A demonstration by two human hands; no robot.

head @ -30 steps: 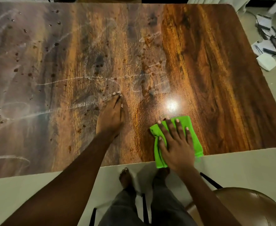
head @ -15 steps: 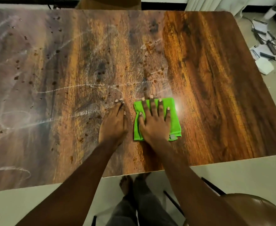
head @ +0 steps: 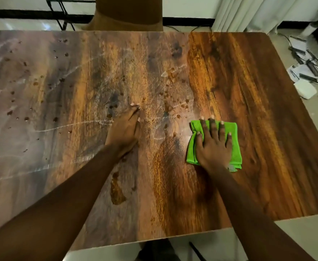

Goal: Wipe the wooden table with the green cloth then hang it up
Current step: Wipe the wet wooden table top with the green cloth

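The right hand [head: 213,146] presses spread, straight fingers on the folded green cloth [head: 235,144]; at its 9 o'clock, the left hand [head: 123,131] rests flat, fingers together, on the wooden table [head: 258,102].

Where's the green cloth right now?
Head view: the green cloth lies flat on the wooden table, right of centre, pressed under the right hand; the left hand rests on the wood to its left.

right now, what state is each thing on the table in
table, right part clean, middle and left spotted and streaked
spots, brown, not yet wiped
left hand, open, flat on bare table
cloth, folded, flat on table
right hand, open, spread flat, pressing cloth
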